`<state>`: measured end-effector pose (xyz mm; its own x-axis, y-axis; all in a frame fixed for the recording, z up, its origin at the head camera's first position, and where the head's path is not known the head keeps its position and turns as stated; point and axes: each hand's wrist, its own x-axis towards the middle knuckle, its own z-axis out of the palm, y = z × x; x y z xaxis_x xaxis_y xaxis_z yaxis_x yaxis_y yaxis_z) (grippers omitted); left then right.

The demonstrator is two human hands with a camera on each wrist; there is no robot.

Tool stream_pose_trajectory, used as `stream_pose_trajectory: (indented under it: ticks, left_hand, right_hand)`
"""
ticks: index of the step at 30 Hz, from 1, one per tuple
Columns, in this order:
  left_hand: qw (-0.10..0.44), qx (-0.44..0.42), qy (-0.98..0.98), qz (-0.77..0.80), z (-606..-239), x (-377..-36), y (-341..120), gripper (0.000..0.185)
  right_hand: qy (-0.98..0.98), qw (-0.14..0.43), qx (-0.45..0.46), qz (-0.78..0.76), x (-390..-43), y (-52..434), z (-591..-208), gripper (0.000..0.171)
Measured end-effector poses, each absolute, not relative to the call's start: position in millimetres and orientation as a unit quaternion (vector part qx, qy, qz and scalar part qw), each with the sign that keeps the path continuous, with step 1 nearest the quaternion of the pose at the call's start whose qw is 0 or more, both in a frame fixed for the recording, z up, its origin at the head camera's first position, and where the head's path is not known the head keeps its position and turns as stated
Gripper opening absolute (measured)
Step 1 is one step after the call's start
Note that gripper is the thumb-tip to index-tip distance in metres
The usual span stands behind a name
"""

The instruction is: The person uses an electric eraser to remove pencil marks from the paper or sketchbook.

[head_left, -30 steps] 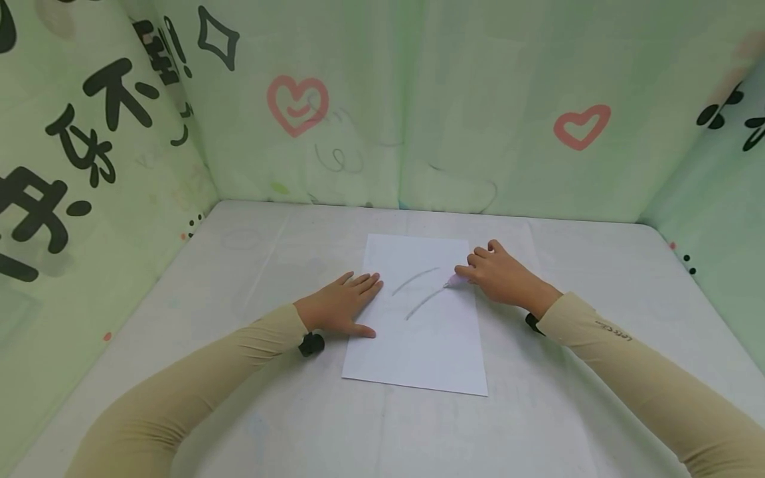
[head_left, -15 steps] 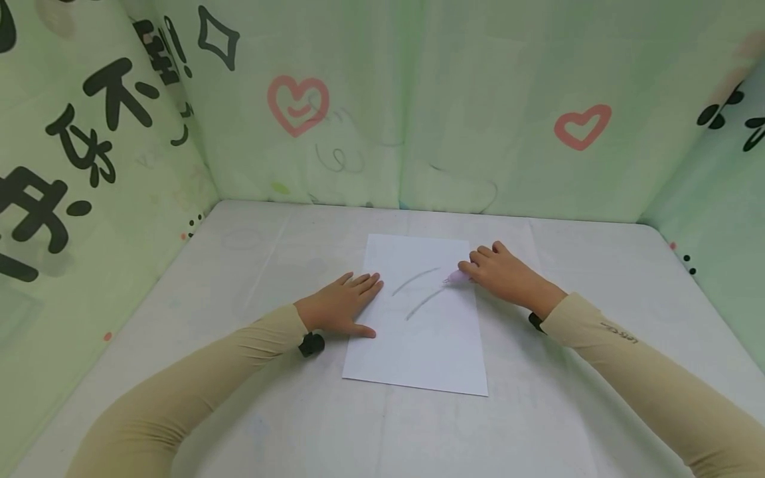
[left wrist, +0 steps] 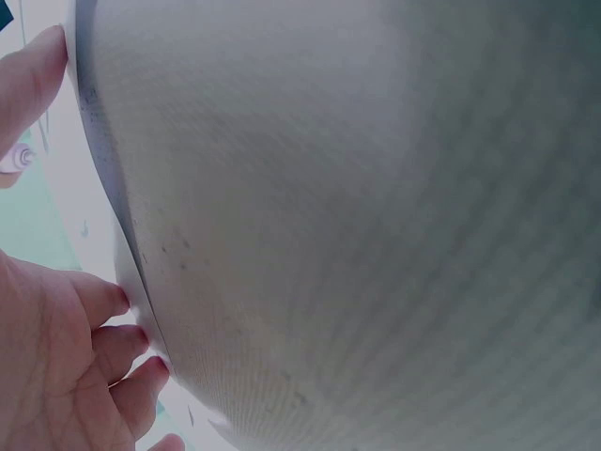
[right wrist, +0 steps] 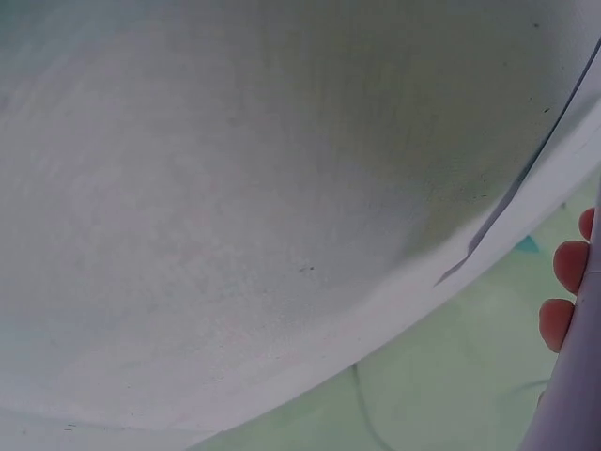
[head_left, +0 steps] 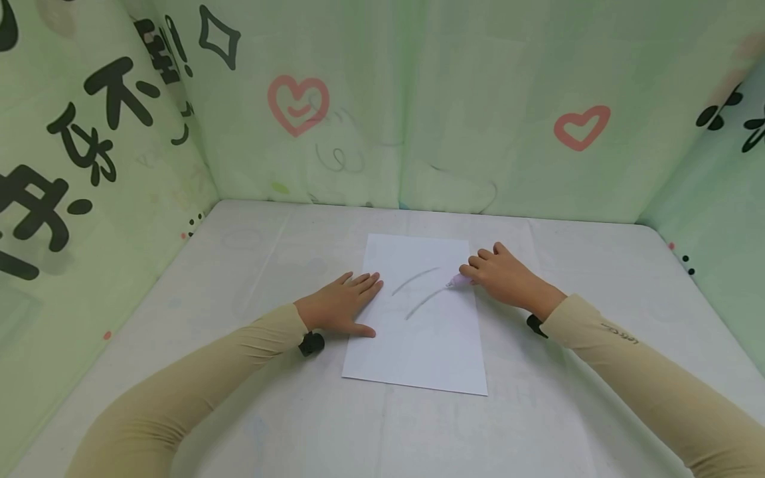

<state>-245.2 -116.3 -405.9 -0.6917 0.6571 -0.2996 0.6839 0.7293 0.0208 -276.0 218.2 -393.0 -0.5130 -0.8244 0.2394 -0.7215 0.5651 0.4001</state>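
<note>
Mid-stroke drawing on paper [head_left: 418, 332], centre of table [head_left: 239, 411]. Left hand [head_left: 337, 307] flat, fingers straight and together, pinning left edge. Right hand [head_left: 505, 275] curled round pen [head_left: 457, 282], tip at upper end of second line [head_left: 425, 302]. Next, probably: lift, reposition, third stroke.
</note>
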Motion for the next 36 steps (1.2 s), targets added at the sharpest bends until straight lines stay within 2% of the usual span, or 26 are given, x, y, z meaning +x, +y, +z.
stream_pose_trajectory:
  ticks: [23, 36]
  left_hand:
    - [0.142, 0.366, 0.918, -0.051, -409.0, -247.3, -116.0, 0.097]
    - [0.142, 0.368, 0.917, -0.054, -409.1, -246.8, -116.3, 0.097]
  right_hand:
    - [-0.851, 0.215, 0.459, -0.132, -278.4, 211.8, -393.8, 0.021]
    - [-0.855, 0.202, 0.458, -0.138, -279.6, 212.2, -396.9, 0.02]
